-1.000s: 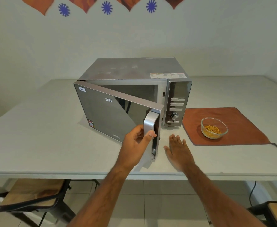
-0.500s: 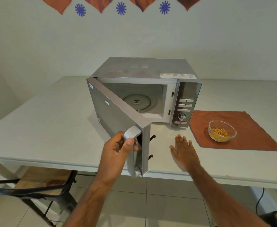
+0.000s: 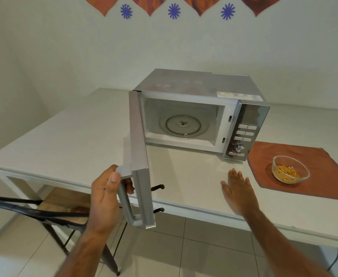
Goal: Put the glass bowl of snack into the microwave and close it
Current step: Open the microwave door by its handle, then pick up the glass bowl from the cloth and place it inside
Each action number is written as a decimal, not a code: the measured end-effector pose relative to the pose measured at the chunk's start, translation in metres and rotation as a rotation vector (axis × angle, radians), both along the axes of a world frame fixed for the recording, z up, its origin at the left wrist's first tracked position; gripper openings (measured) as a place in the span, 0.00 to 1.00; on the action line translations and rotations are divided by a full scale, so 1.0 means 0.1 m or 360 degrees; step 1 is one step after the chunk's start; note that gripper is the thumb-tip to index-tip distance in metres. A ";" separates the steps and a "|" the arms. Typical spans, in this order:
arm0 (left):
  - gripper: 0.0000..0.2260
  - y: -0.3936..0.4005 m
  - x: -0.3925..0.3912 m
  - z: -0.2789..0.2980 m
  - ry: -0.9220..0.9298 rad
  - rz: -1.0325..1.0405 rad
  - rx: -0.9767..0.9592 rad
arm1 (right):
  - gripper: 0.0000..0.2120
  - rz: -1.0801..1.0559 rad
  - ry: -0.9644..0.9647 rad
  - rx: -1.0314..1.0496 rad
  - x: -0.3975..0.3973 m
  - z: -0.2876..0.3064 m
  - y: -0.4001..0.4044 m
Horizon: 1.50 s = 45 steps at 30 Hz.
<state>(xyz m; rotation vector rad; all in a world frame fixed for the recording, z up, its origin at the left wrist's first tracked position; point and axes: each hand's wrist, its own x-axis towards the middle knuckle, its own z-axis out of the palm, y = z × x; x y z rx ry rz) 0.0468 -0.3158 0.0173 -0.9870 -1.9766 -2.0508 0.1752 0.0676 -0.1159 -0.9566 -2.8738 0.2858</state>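
Observation:
A silver microwave (image 3: 244, 116) stands on the white table (image 3: 74, 140). Its door (image 3: 139, 156) is swung wide open toward me, edge-on, and the glass turntable (image 3: 183, 125) shows inside the empty cavity. My left hand (image 3: 106, 196) grips the door handle (image 3: 125, 198). A glass bowl (image 3: 291, 168) holding yellow-orange snack sticks sits on a rust-coloured cloth (image 3: 324, 176) to the right of the microwave. My right hand (image 3: 238, 189) hovers flat over the table with fingers spread, to the left of the bowl and apart from it.
A chair with a wooden seat and black metal frame (image 3: 50, 208) stands under the table's left front. The table's front edge runs just beneath my hands. A black cable (image 3: 334, 260) hangs at lower right. The wall is close behind the microwave.
My left hand has pulled the door from partly open to wide open, exposing the turntable. My right hand has stayed flat above the table. The bowl has not moved.

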 end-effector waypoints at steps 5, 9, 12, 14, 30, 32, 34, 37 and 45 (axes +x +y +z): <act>0.28 -0.22 -0.04 0.04 -0.0036 0.0111 0.0101 | 0.32 0.0014 -0.0001 0.0001 -0.01 -0.02 0.00; 0.31 -0.38 -0.13 0.08 0.0022 0.0247 0.0109 | 0.32 0.0019 -0.0003 -0.0001 -0.01 -0.03 0.01; 0.26 -0.51 -0.21 0.09 0.0001 0.0378 0.0068 | 0.33 0.0019 -0.0006 -0.0005 -0.01 -0.03 0.02; 0.21 -0.58 -0.26 0.11 -0.0012 0.0449 0.0056 | 0.33 0.0021 -0.0002 -0.0009 -0.01 -0.04 0.02; 0.09 -0.66 -0.43 0.95 0.0330 0.0832 -0.0212 | 0.33 0.0027 0.0004 -0.0032 -0.02 -0.05 0.00; 0.07 -0.51 -0.32 1.12 0.0455 0.0752 -0.0295 | 0.33 0.0028 -0.0004 -0.0037 -0.02 -0.04 0.00; 0.07 -0.32 -0.21 1.21 0.0531 0.0640 -0.0398 | 0.33 0.0022 -0.0008 -0.0051 -0.03 -0.03 0.00; 0.11 -0.03 -0.15 1.21 0.0475 0.0424 -0.0524 | 0.33 0.0015 0.0000 -0.0053 -0.03 -0.02 -0.01; 0.25 0.82 -0.33 0.53 0.0265 0.0133 -0.0891 | 0.33 0.0006 0.0000 -0.0048 -0.02 -0.03 -0.01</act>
